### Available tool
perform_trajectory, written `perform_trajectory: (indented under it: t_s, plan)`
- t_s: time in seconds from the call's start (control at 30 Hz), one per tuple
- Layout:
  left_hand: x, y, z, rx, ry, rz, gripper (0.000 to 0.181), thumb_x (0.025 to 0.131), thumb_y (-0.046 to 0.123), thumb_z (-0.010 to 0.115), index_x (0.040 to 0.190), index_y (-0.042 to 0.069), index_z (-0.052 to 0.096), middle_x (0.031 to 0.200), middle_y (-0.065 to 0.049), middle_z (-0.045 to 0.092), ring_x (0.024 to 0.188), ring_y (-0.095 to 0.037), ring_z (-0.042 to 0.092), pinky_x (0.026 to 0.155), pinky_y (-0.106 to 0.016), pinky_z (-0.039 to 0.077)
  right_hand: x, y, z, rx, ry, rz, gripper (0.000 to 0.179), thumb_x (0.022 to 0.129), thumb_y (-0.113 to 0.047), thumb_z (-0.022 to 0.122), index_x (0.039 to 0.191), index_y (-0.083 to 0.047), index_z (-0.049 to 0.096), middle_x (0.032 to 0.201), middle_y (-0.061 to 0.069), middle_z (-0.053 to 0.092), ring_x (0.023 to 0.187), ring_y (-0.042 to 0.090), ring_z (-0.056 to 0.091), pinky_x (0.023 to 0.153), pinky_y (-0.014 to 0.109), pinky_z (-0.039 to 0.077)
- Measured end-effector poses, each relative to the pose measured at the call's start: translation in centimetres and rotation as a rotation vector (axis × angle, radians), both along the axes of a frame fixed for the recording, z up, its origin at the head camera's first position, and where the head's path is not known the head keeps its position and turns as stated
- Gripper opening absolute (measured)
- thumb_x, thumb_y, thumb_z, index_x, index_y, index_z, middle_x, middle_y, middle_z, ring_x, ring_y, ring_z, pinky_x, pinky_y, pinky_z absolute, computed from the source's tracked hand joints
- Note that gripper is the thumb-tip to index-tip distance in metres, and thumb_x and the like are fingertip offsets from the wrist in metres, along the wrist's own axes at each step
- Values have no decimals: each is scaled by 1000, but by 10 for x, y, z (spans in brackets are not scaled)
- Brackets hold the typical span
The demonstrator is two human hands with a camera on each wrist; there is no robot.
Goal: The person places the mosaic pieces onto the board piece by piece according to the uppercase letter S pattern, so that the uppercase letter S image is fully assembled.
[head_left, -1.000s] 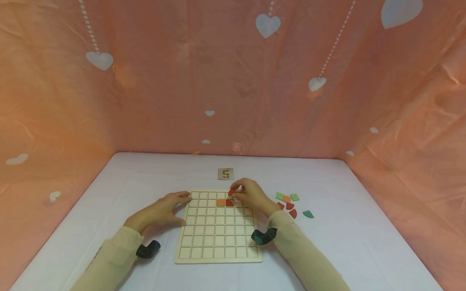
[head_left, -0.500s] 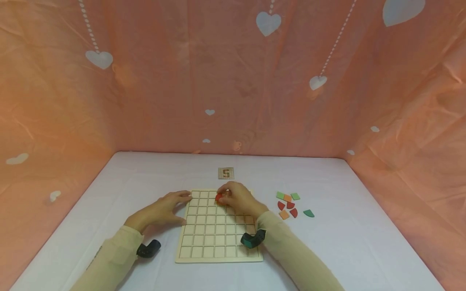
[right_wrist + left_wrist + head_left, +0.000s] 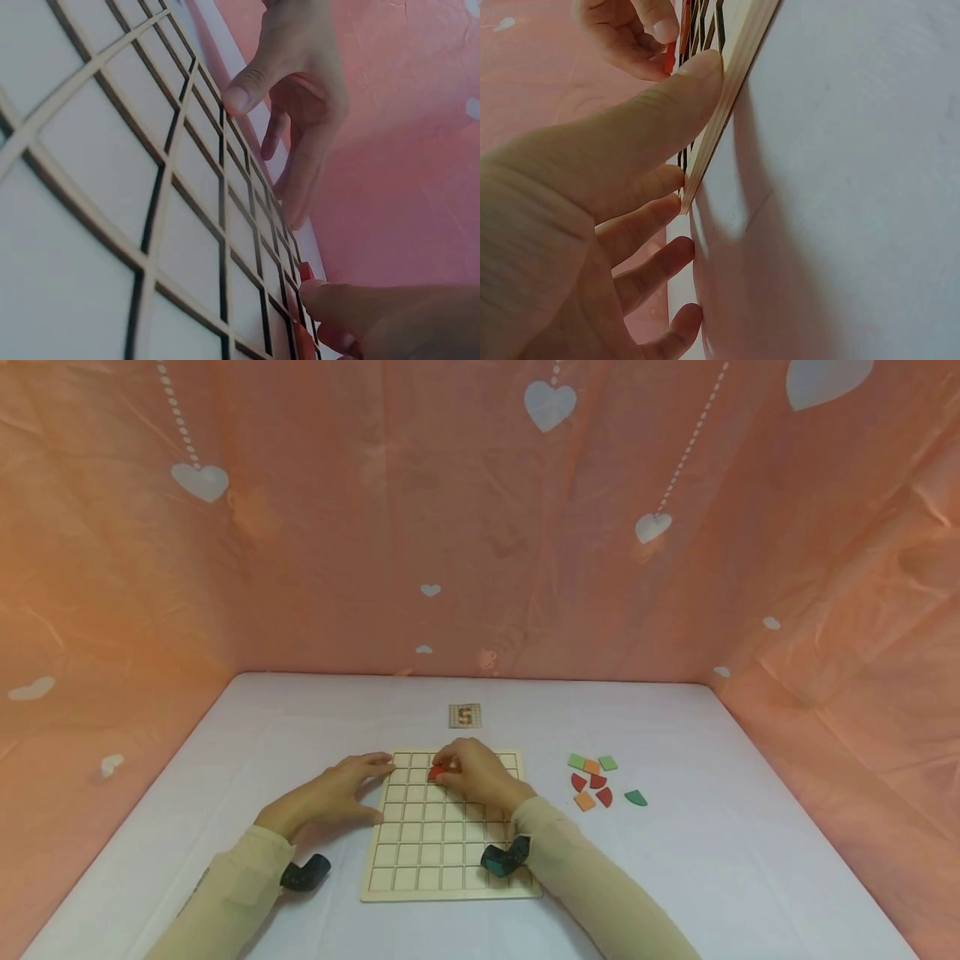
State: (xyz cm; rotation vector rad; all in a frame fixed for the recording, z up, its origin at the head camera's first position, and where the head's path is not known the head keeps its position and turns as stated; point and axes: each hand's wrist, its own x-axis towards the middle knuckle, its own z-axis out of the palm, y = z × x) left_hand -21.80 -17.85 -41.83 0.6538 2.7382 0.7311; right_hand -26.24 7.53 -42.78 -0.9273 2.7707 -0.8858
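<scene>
The wooden grid board (image 3: 420, 835) lies flat on the table. At its left edge rests my left hand (image 3: 333, 791), fingers spread and nearly straight; in the left wrist view the thumb (image 3: 701, 71) touches the board's rim. My right hand (image 3: 483, 774) pinches a red quarter-circle tile (image 3: 436, 773) between thumb and fingers, over a cell near the board's far side. The right wrist view shows this red tile (image 3: 305, 271) tilted up at the fingertips. An orange-red tile (image 3: 304, 341) lies in the grid beside it; in the head view the right hand hides that spot.
Right of the board lie loose tiles: light green squares (image 3: 607, 762), orange squares (image 3: 585, 801), red quarter-circles (image 3: 604, 797) and a dark green quarter-circle (image 3: 636, 797). Beyond the board lies a small card (image 3: 465, 716) with a figure on a grid. A pink curtain (image 3: 375, 527) surrounds the table.
My right hand has moved left across the far part of the board and slightly nearer, carrying the red quarter-circle tile. My left hand has stayed at the board's edge.
</scene>
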Motion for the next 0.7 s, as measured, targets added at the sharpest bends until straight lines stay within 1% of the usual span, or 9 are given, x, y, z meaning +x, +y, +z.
perform_trajectory:
  t_s: [0.1, 0.23, 0.43, 0.6, 0.7]
  plan:
    - [0, 0, 0, 4, -3, 5, 79, 80, 29, 84, 146, 1, 51, 160, -22, 38, 147, -50, 32, 116, -74, 25, 1, -1, -1, 29, 21, -12, 19, 93, -17, 73, 110, -10, 77, 106, 4, 74, 93, 14, 60, 84, 27, 51]
    - [-1, -1, 0, 2, -7, 7, 78, 81, 27, 84, 146, 1, 51, 160, -22, 38, 148, -50, 31, 116, -74, 25, 2, -1, -1, 55, 53, -17, 16, 91, -18, 74, 105, -11, 78, 104, 3, 74, 96, 16, 60, 85, 29, 49]
    - [-1, -1, 0, 13, -11, 9, 78, 81, 27, 84, 146, 0, 51, 160, -23, 37, 148, -50, 31, 117, -73, 24, 3, -2, 1, 70, 69, -22, 15, 91, -19, 75, 104, -12, 79, 103, 2, 74, 99, 18, 61, 87, 31, 50]
    - [0, -1, 0, 12, -11, 3, 79, 81, 28, 84, 146, 0, 50, 160, -24, 37, 147, -51, 31, 116, -74, 25, 3, -2, 2, 82, 81, -27, 15, 90, -21, 76, 103, -13, 79, 100, 1, 74, 97, 18, 61, 86, 30, 49]
    - [0, 0, 0, 11, -20, 11, 79, 81, 29, 84, 147, 1, 50, 161, -23, 37, 148, -50, 31, 117, -74, 24, 3, -2, 1, 87, 84, -29, 16, 90, -22, 76, 103, -13, 79, 100, 1, 75, 96, 18, 62, 86, 31, 49]
